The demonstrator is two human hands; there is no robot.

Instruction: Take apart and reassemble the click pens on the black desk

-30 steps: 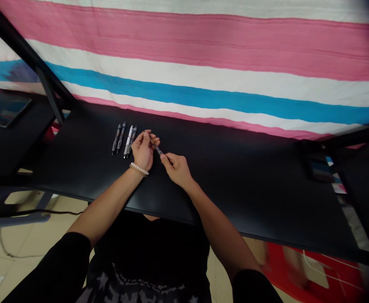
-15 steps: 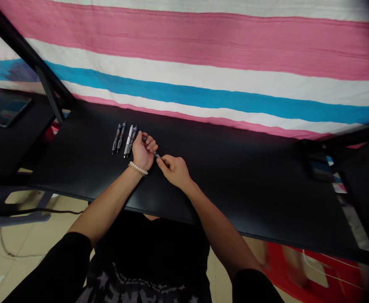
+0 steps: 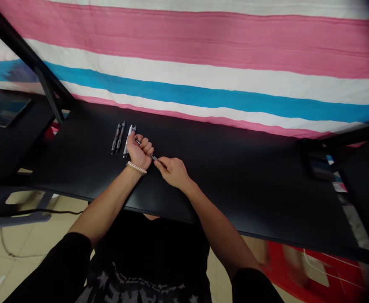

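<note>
Left hand (image 3: 139,153) curled round a pen (image 3: 153,157); right hand (image 3: 174,171) pinched on its end

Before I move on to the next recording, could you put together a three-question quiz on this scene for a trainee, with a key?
1. Multiple choice: what do the left hand and the right hand grip between them? A) a phone B) a pen C) a cup
2. True or false: in the picture, the white pen lies left of all the dark pens on the table.
3. Short answer: is the white bracelet worn on the left or the right?

Key: 1. B. 2. False; two dark pens lie to its left. 3. The left.
</note>
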